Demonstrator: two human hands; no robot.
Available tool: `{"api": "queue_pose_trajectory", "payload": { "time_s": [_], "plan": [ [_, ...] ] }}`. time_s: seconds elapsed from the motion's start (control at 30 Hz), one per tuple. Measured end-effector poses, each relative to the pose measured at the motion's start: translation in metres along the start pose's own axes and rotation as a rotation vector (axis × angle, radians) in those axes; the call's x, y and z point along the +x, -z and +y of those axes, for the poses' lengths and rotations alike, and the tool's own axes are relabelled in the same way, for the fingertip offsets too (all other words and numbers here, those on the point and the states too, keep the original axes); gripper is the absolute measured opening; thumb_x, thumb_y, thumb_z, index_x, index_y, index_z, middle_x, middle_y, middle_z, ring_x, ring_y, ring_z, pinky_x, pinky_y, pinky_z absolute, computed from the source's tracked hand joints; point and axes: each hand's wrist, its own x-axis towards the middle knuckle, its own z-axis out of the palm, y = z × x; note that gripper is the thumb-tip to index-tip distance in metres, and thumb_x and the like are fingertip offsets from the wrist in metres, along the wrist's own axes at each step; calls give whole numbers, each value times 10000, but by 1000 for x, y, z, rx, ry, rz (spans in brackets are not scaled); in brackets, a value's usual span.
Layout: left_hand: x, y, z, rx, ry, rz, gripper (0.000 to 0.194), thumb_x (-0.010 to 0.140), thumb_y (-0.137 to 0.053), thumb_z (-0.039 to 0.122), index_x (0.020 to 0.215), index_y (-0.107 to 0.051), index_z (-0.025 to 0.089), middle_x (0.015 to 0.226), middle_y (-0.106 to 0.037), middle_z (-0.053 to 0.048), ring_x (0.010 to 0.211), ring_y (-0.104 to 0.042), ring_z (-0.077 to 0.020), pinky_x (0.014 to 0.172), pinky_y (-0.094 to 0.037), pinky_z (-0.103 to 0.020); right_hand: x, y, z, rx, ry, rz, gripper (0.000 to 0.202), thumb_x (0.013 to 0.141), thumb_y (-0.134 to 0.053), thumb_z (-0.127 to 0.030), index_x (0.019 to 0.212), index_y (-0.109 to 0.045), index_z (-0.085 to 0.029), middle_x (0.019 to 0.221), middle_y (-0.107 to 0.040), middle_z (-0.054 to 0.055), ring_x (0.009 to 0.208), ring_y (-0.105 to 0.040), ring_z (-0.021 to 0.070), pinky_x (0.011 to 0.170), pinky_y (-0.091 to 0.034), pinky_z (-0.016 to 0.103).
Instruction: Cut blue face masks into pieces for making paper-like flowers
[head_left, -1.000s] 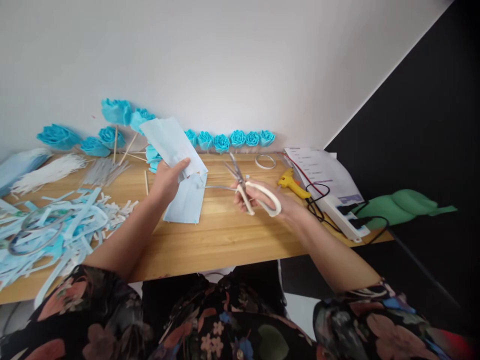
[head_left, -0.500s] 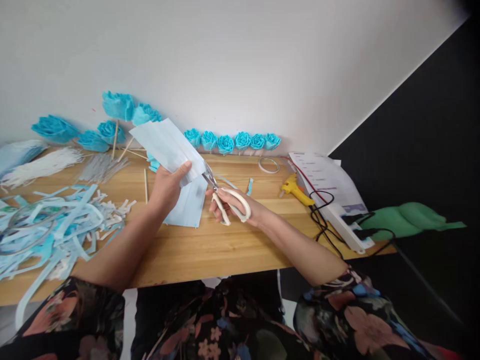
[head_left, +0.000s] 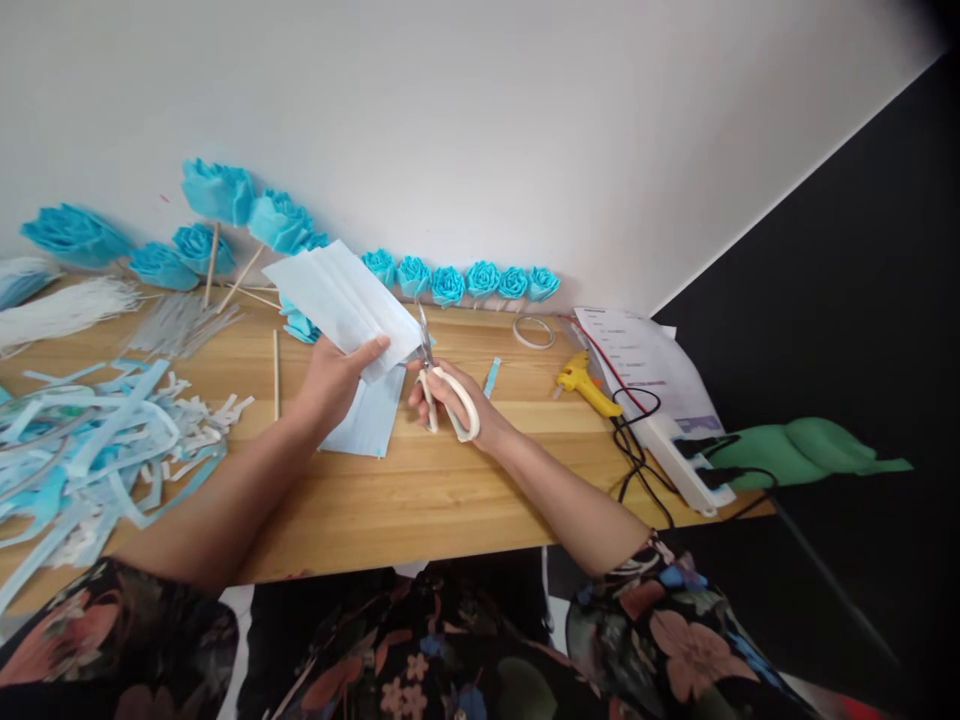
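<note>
My left hand [head_left: 335, 380] pinches a light-blue pleated face mask [head_left: 341, 300], thumb on top, holding it tilted above the table. In my right hand [head_left: 457, 400] are scissors [head_left: 450, 397] with cream handles, fingers through the loops. Their metal blades point away from me at the mask's right edge. Beneath my hands, another pale-blue mask piece [head_left: 369, 415] lies on the wood, partly covered by my left hand and the held mask. A small blue strip [head_left: 492, 378] rests to the right of my right hand.
Blue flowers [head_left: 448, 285] line the wall, several on sticks at left. Cut blue strips [head_left: 112, 440] heap on the table's [head_left: 450, 500] left. On the right are a tape roll [head_left: 534, 332], yellow glue gun [head_left: 587, 383], cables, papers [head_left: 645, 350], power strip [head_left: 686, 465] and green bag [head_left: 810, 452].
The scissors have turned more upright and sit slightly higher along the mask's right edge. The narrow strip hanging beside the blades is no longer visible. The view has shifted a little.
</note>
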Motion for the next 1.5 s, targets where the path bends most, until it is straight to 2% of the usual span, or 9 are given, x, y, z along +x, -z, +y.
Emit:
{"api": "queue_pose_trajectory", "payload": {
  "time_s": [0.27, 0.53, 0.77, 1.1, 1.3, 1.5],
  "plan": [
    [-4, -2, 1, -13, 34, -26, 431, 653, -852, 320, 1027, -686, 186, 1025, -750, -72, 1002, -690, -318, 907, -546, -461, -4, 5, 1, -54, 12, -18, 609, 831, -641, -645, 1224, -564, -186, 813, -622, -1, 619, -564, 85, 548, -494, 223],
    [-5, -1, 5, 14, -17, -10, 447, 672, -844, 345, 1048, -680, 166, 1066, -738, -102, 1043, -673, -338, 922, -543, -470, -5, 3, -4, -74, 5, 7, 654, 790, -664, -667, 1212, -579, -175, 759, -602, -17, 558, -524, 75, 497, -455, 217],
    [-6, -1, 12, 1, -28, -55, 414, 695, -820, 349, 1049, -691, 179, 1048, -742, -95, 1056, -674, -352, 931, -546, -496, -8, 0, -8, -77, -1, 10, 640, 792, -679, -640, 1213, -601, -164, 730, -590, -24, 538, -516, 67, 482, -446, 205],
    [-3, 1, 14, -25, -19, -59, 392, 680, -820, 302, 1022, -695, 160, 976, -753, -89, 959, -697, -315, 863, -566, -450, -8, 1, -7, -65, -23, 10, 667, 780, -713, -605, 1262, -601, -157, 697, -593, -29, 501, -506, 61, 441, -420, 194],
    [-1, 2, 15, -57, -10, -33, 439, 641, -843, 272, 1034, -698, 140, 978, -755, -109, 927, -707, -313, 854, -566, -462, -9, 1, -6, -64, -31, 15, 672, 769, -725, -599, 1271, -612, -168, 688, -596, -33, 483, -495, 53, 419, -400, 182],
    [-1, 2, 16, -39, 2, -26, 407, 641, -833, 289, 999, -690, 158, 974, -761, -82, 936, -705, -307, 890, -565, -463, -10, 0, -5, -42, -38, 7, 665, 765, -740, -573, 1267, -609, -156, 698, -596, -32, 478, -494, 49, 393, -377, 173]
  ]
}}
